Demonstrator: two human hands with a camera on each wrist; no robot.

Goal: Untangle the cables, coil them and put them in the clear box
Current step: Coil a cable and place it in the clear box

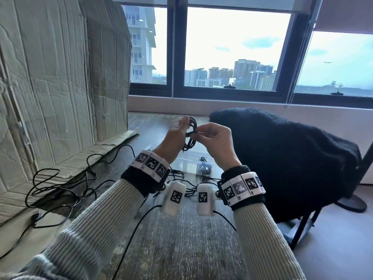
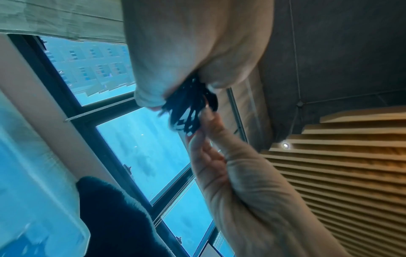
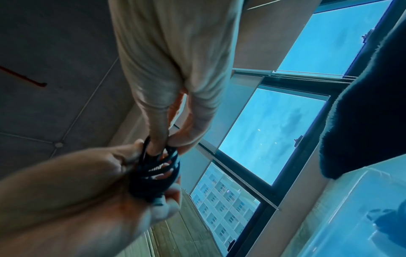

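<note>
Both hands raised above the dark wood-grain table [image 1: 181,239], working a small coiled bundle of thin black cable [image 1: 190,132] held in the air between them. Left hand [image 1: 175,136] grips the coil, fingers curled round its loops, thumb up along the top. Right hand [image 1: 216,138] pinches the coil's middle with thumb and fingertips; other fingers curled in. In the right wrist view the loops sit bunched against the left palm with the right fingertips [image 3: 160,139] pressed into them. Clear plastic rectangular box [image 1: 187,158] sits on the table below the hands, with another dark cable bundle [image 1: 204,168] inside. Loose black cables [image 1: 60,188] lie tangled on the table to the left, partly over the flattened cardboard sheet [image 1: 50,98] that leans there. Black fuzzy fabric [image 1: 282,154] is draped over a stand on the right.
</note>
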